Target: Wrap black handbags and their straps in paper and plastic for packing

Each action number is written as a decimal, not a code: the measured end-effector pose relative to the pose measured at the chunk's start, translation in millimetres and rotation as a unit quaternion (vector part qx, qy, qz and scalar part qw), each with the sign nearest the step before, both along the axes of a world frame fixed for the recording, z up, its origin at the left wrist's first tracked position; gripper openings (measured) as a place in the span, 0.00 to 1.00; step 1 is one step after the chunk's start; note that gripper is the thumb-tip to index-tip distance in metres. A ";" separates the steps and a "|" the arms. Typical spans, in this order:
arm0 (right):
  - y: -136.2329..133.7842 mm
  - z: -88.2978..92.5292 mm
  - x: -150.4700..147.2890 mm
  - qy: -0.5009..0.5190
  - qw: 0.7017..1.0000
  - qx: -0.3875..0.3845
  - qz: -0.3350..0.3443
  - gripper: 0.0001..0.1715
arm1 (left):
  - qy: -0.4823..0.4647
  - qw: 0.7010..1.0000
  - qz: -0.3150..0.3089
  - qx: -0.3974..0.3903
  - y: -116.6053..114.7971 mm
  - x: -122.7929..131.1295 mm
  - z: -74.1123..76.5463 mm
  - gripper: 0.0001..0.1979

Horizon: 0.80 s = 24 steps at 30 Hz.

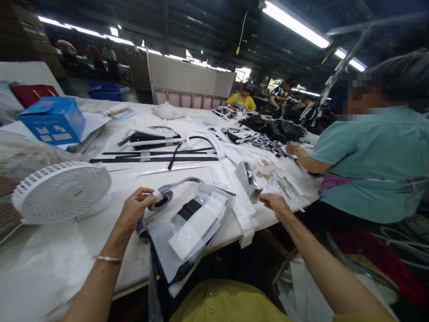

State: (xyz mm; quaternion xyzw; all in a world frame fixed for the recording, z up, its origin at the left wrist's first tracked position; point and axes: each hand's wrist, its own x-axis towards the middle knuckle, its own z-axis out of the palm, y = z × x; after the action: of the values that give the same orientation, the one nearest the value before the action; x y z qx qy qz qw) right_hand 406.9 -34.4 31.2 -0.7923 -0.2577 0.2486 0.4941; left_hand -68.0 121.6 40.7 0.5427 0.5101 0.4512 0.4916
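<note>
My left hand (139,206) is closed, thumb and fingers pinching the edge of a coiled dark strap (161,200) with pale, translucent wrapping. Below and right of it lies a flat black item (189,210) covered with thin translucent sheeting and a white strip (197,226); it overhangs the table's near edge. My right hand (274,203) is closed in a pinch at the front of a grey tape dispenser (246,179). A shiny piece of tape (256,194) shows at its fingertips. What lies inside the wrapping is partly hidden.
A white fan (63,192) stands at left, with a blue box (53,120) behind it. Black strips (154,159) and white foam strips (237,201) lie across the table. A co-worker in a teal shirt (375,156) works close at right, beside piled dark parts (281,129).
</note>
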 end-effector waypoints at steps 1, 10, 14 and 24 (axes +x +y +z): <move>-4.7 -3.9 -1.5 -0.002 1.000 -0.013 -0.005 0.10 | -0.006 1.000 0.002 0.000 0.1 0.3 0.2 0.21; 7.5 55.2 -81.0 -0.047 0.985 0.111 0.120 0.21 | -0.044 0.998 -0.011 0.044 -7.5 7.9 -1.5 0.14; 46.6 101.4 -202.3 0.013 0.921 0.180 0.345 0.22 | -0.031 0.998 -0.005 0.053 -11.9 9.6 -1.8 0.13; 106.5 60.1 -314.0 0.016 0.868 0.200 0.455 0.14 | -0.004 0.996 0.001 0.086 -29.5 6.7 1.0 0.12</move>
State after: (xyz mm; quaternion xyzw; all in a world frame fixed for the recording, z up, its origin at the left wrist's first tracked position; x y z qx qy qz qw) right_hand 92.9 72.1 91.4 -0.4675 -0.6258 0.4016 0.4781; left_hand -61.3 92.1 41.7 0.5804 0.4679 0.4966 0.4445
